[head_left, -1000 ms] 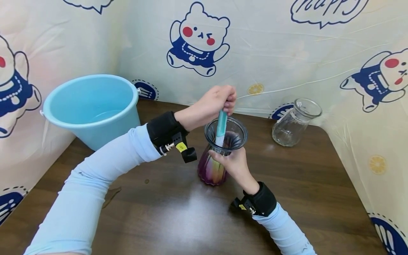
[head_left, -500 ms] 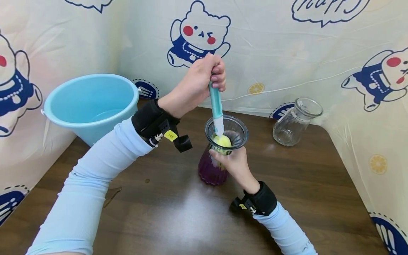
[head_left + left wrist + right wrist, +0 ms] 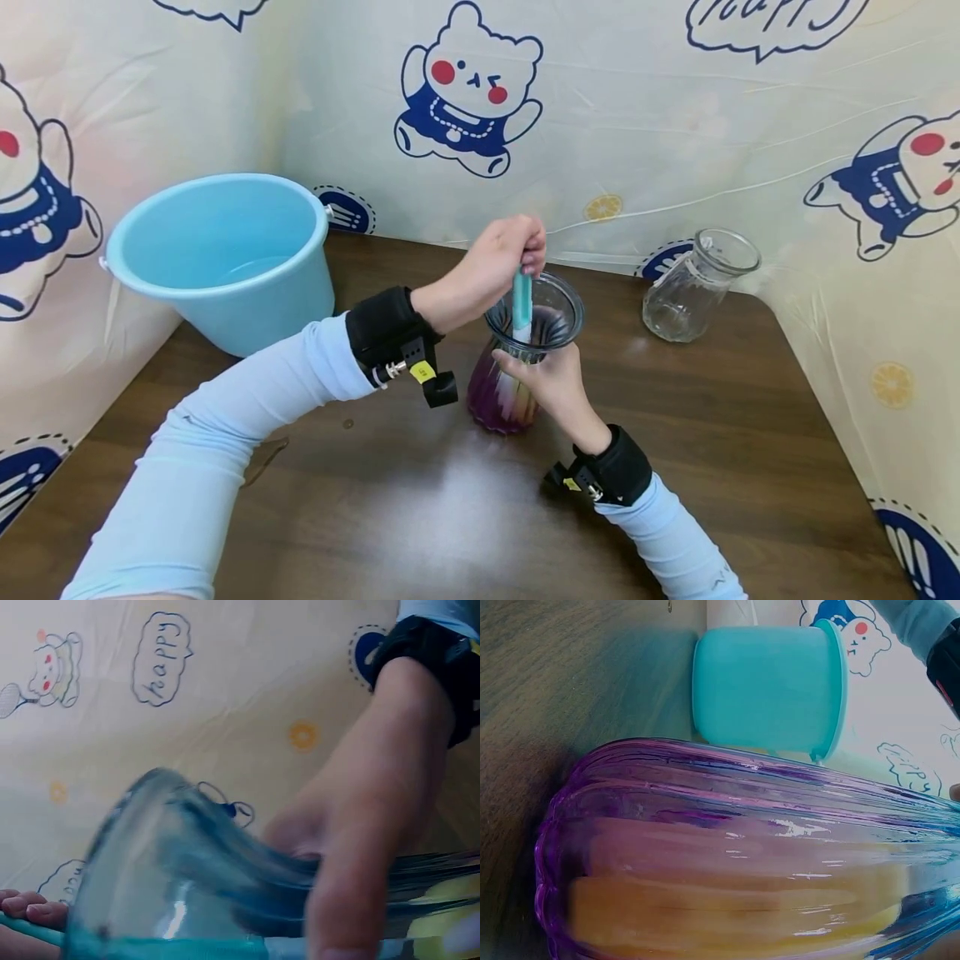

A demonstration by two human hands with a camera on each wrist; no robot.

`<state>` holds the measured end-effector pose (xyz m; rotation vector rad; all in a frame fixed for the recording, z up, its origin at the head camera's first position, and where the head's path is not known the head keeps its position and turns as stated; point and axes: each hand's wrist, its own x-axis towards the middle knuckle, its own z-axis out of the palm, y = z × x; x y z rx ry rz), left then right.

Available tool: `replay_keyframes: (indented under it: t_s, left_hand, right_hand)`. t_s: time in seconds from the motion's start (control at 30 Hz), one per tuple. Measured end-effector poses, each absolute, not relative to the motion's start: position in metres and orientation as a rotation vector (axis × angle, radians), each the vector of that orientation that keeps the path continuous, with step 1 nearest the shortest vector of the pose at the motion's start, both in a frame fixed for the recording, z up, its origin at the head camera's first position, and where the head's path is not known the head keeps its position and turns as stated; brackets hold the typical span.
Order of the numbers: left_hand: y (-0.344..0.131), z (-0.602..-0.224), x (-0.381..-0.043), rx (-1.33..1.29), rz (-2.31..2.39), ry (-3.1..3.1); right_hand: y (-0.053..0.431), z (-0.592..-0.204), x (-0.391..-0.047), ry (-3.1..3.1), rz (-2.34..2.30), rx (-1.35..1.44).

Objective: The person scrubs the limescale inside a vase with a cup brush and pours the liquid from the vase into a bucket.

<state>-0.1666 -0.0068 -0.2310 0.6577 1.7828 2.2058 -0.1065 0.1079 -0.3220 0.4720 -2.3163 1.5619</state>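
In the head view my left hand point(image 3: 491, 271) grips the teal handle point(image 3: 522, 302) of a sponge bottle brush from above. The brush reaches down through the mouth of a ribbed glass vase point(image 3: 487, 408), clear-blue at the flared rim and purple at the base. My right hand point(image 3: 555, 387) holds the vase round its neck, the thumb on the near side. In the right wrist view the brush's yellow and pale sponge head point(image 3: 727, 907) shows through the glass, low in the vase. The left wrist view has the right thumb point(image 3: 349, 885) across the neck.
A light-blue bucket point(image 3: 255, 321) stands at the back left of the brown wooden table point(image 3: 390, 517). At the back right is a clear glass jar point(image 3: 678, 312). A patterned cloth point(image 3: 637, 108) hangs behind the table. Small wet marks point(image 3: 266, 460) lie at left.
My left hand rose, drawing the yellow sponge up to the vase's mouth, and has since pushed the brush back down inside. The right hand and the vase have stayed in place.
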Motion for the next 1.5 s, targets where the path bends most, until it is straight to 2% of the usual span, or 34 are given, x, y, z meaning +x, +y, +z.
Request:
replay_keyframes:
  t_s: [0.27,0.67,0.9,1.13,1.3,1.5]
  left_hand:
    - [0.006,-0.239,-0.159,0.911,1.947,1.966]
    - [-0.009,-0.242,-0.165,0.935,2.017,1.846]
    - [-0.018,-0.216,-0.161,1.051,2.170,1.774]
    - [-0.028,-0.183,-0.151,1.059,2.323,1.634]
    - [-0.028,-0.180,-0.145,1.095,2.249,1.635]
    - [-0.021,-0.194,-0.145,1.346,1.980,1.957]
  right_hand:
    - [0.110,-0.322,-0.104,-2.351,1.600,0.447]
    - [0.108,-0.323,-0.105,-2.357,1.580,0.441]
    - [0.110,-0.325,-0.105,-2.302,1.557,0.469]
    - [0.110,-0.327,-0.106,-2.266,1.586,0.520]
    - [0.108,-0.327,-0.107,-2.278,1.588,0.522]
    - [0.109,-0.326,-0.109,-2.271,1.642,0.520]
